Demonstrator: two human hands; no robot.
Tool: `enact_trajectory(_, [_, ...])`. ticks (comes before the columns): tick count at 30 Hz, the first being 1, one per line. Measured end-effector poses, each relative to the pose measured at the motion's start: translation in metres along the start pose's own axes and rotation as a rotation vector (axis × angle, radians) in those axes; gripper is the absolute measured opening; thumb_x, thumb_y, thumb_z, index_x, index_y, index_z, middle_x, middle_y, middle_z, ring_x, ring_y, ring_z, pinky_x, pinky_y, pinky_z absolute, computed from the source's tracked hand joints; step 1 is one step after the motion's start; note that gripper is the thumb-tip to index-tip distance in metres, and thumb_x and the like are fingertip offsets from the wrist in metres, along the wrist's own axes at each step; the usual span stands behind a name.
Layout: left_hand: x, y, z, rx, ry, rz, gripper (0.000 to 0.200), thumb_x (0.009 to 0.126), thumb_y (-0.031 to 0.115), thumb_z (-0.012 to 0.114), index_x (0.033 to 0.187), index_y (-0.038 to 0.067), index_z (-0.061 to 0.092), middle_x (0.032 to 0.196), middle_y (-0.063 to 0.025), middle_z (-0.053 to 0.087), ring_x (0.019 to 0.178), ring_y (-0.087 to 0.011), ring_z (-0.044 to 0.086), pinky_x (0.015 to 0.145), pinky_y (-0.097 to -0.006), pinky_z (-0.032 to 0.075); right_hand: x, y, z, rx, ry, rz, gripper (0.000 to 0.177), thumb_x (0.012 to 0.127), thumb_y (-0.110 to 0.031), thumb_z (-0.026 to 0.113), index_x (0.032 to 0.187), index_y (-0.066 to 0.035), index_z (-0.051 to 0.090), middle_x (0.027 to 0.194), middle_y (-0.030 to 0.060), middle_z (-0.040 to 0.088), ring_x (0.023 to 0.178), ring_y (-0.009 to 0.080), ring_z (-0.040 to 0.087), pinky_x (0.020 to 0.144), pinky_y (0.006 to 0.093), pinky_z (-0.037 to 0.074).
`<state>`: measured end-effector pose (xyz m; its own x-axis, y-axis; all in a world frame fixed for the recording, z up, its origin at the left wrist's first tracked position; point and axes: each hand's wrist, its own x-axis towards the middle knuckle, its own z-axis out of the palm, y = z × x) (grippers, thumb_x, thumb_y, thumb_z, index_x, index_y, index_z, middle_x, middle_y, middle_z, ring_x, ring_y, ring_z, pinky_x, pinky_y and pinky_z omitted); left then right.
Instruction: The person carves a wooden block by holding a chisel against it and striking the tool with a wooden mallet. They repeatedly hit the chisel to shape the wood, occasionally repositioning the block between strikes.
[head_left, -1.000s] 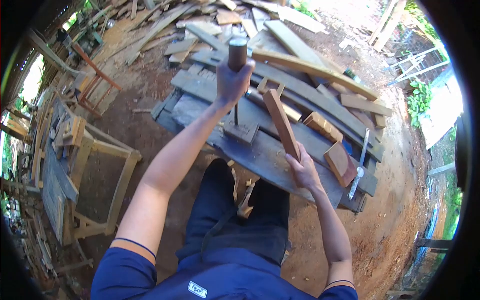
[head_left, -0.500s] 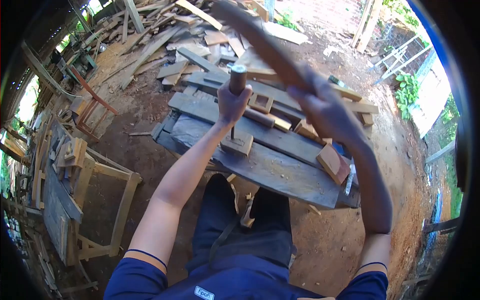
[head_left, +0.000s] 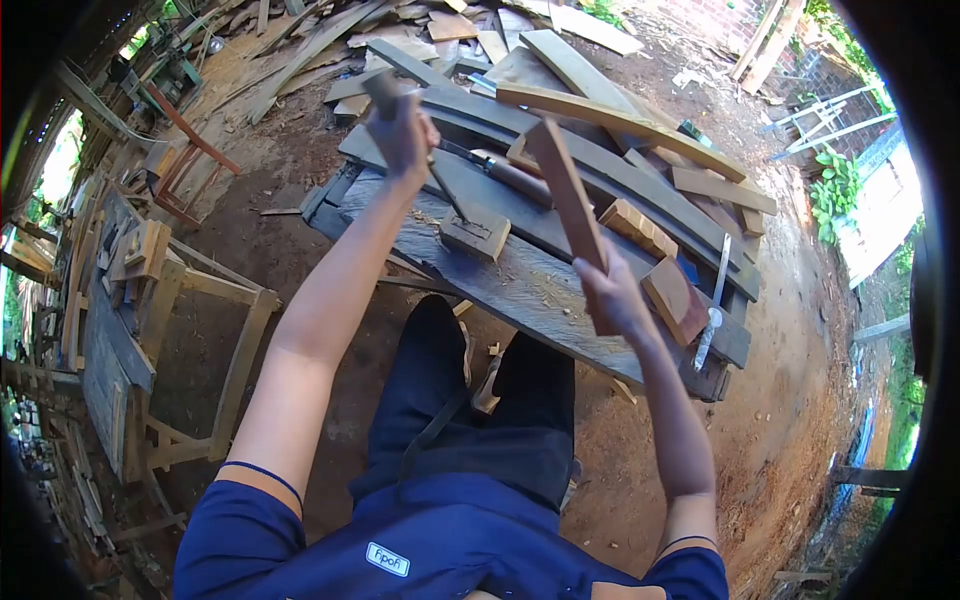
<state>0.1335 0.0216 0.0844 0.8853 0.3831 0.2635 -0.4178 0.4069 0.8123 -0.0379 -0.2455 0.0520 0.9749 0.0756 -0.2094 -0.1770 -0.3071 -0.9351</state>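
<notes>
My left hand [head_left: 405, 130] grips the wooden handle of a chisel [head_left: 443, 190], tilted to the left, its blade set in a small square wooden block [head_left: 476, 236] with a recess cut into it. My right hand [head_left: 612, 295] holds a long reddish wooden stick [head_left: 567, 196] near its lower end, its top leaning away over the planks. The block rests on a wide dark plank [head_left: 520, 285] laid across a low stack in front of my knees.
Offcut blocks [head_left: 672, 298] and a metal tool [head_left: 710, 310] lie on the plank at right. A second wooden-handled tool [head_left: 510, 175] lies behind the block. Scrap boards [head_left: 560, 60] are heaped beyond. Wooden frames [head_left: 190, 330] stand at left on bare earth.
The stick, raised high and blurred half a second ago, has come back down beside the block. The chisel handle has tipped from upright to leaning left.
</notes>
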Motion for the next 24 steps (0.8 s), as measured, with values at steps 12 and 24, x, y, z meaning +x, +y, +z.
enact_trajectory(12, [-0.023,0.017,0.027,0.032,-0.214,-0.003,0.026,0.085,0.016,0.063,0.066,0.006,0.049,0.048,-0.0014,0.045,0.033,-0.0106,0.041,0.035,-0.0274,0.035,0.003,0.048,0.009,-0.175,0.074,0.030,0.054,0.090,-0.029,0.058,0.136,-0.007,0.042,0.096,0.0215,0.066,0.085,0.0297,0.066,0.081,0.0391,0.049])
enact_trajectory(24, [-0.030,0.008,0.034,0.157,-0.439,0.022,0.016,0.088,0.012,0.062,0.086,0.003,0.049,0.050,-0.0034,0.048,0.033,-0.0096,0.042,0.035,-0.0263,0.037,0.006,0.049,0.010,-0.211,0.072,0.018,0.056,0.089,-0.032,0.058,0.137,-0.009,0.042,0.093,0.0212,0.066,0.079,0.0288,0.067,0.075,0.0396,0.050])
